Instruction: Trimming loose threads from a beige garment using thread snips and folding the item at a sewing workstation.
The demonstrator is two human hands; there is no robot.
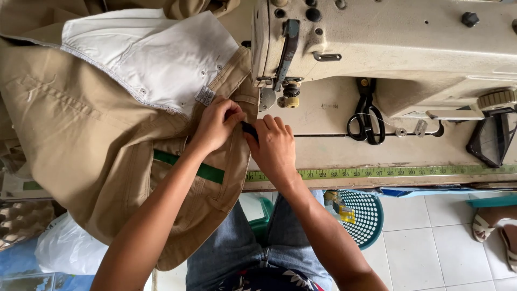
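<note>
Near the sewing machine [388,43], left hand [215,125] and right hand [274,148] pinch the tan pants [81,129]; a slip could crook the seam.

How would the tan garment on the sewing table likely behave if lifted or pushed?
The tan garment probably flops and bunches: it already lies in folds and hangs over the table edge. It looks fairly thick, so likely heavyish. The left hand and right hand pinch it, suggesting it shifts easily.
</note>
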